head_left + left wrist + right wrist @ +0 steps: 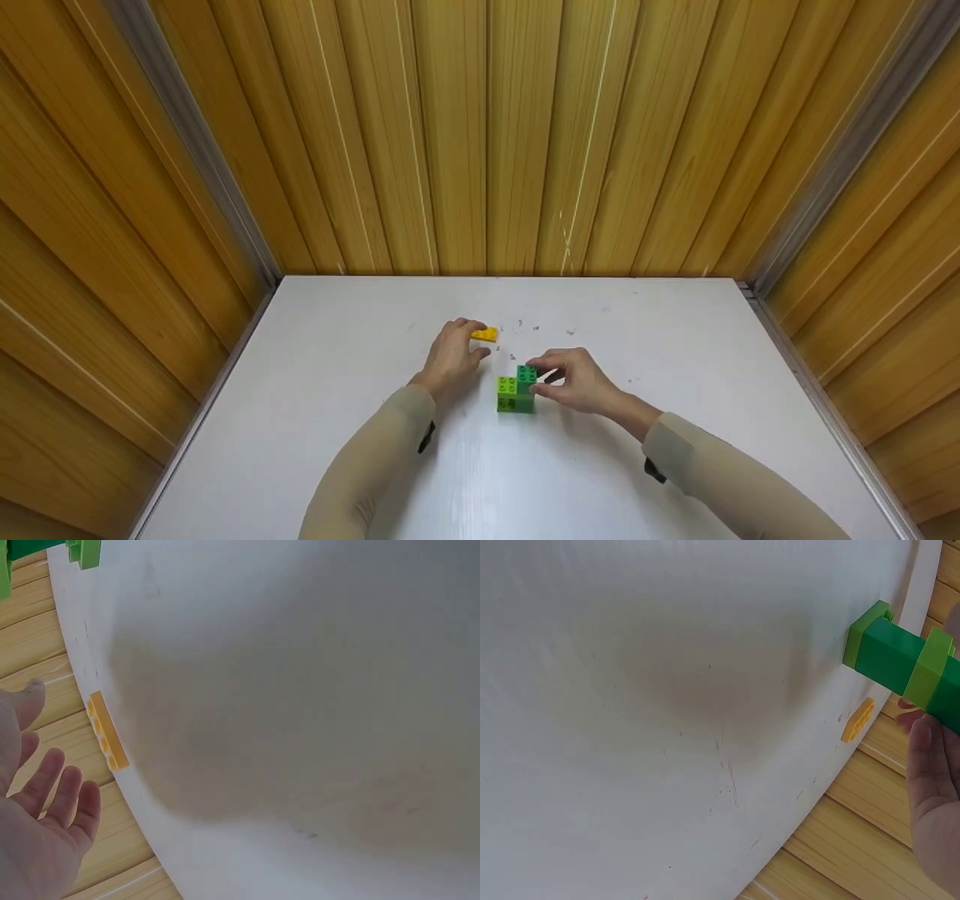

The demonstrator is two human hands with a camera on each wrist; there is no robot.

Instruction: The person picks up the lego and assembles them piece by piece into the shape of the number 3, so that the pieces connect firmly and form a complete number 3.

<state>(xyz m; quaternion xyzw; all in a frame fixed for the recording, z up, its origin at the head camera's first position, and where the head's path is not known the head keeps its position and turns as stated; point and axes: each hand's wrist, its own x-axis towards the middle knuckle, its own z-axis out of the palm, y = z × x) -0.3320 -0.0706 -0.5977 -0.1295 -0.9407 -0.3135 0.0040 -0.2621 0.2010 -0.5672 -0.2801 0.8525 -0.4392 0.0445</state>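
Observation:
A stack of toy building bricks [507, 386], in light and dark green layers, stands on the white table in front of me. My right hand [577, 381] pinches the dark green brick [526, 373] at its top between thumb and fingers; the right wrist view shows this brick [946, 694] above a light green layer. Farther back, a flat yellow brick [489, 334] lies studs up on the table. Beside it is my left hand [451, 354], and the left wrist view shows its fingers [64, 795] loosely spread, holding nothing, near the yellow brick [108, 732].
The white table [315, 442] meets a wood-panelled wall [487, 150] at its back edge. Similar panels stand on both sides, with grey metal strips [202, 135] at the corners. Small dark marks [570, 331] dot the tabletop behind the stack.

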